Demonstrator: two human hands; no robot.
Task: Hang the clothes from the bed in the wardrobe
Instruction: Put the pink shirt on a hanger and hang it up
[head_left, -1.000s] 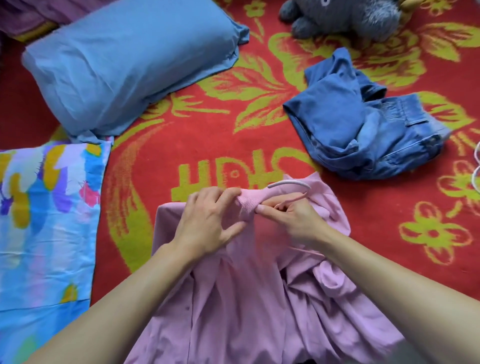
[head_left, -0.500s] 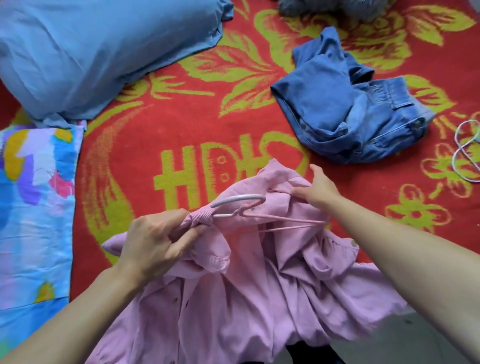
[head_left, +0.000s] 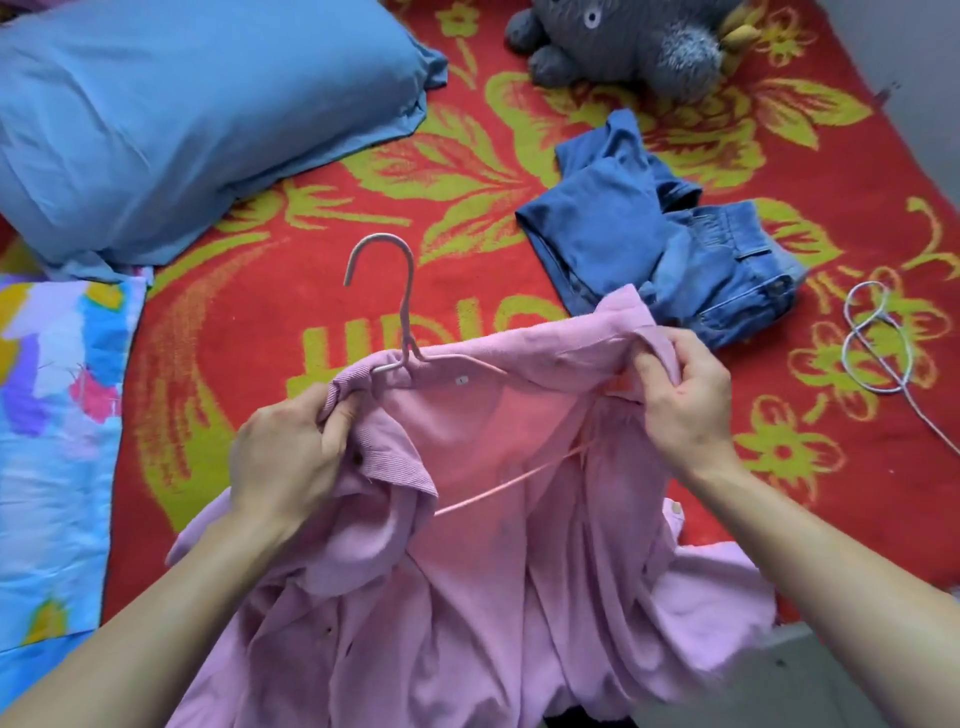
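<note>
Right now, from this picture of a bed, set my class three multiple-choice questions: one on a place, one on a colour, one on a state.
1. Where does the denim clothing lie?
A. on a chair
B. on the red blanket, beyond the right hand
C. in a basket

2. What colour is the shirt that the left hand grips?
A. pink
B. black
C. orange

3. How is the hook of the hanger?
A. hidden inside the shirt
B. sticking out at the shirt's collar
C. hung on a rail

Answers:
1 B, the denim rests on the blanket past the right hand.
2 A, the cloth is pink all over.
3 B, the hook stands clear above the collar.
</note>
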